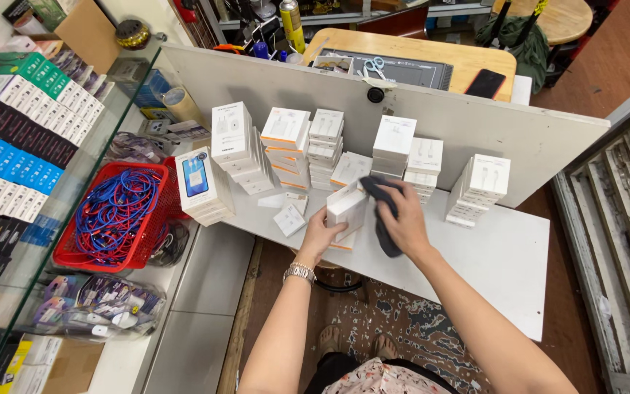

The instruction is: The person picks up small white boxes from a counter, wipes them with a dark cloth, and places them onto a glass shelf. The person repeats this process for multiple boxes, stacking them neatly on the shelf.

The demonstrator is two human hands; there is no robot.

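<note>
Your left hand [320, 237] grips a white box [346, 206]; right hand [402, 219] clutches a dark cloth [382, 208]. Wipe gently (stacks [322, 146] close behind could topple).

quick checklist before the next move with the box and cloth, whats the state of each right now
1. Left hand has the white box gripped from below: ok.
2. Right hand holds the dark cloth against the box: ok.
3. Box is held above the white table, apart from the stacks: ok.
4. Bare table to the right of the hands for setting it down: ok.
5. Nearest stack behind the cloth stands straight: ok.
6. Box surface is clean: cannot tell, the cloth covers part of it.
</note>
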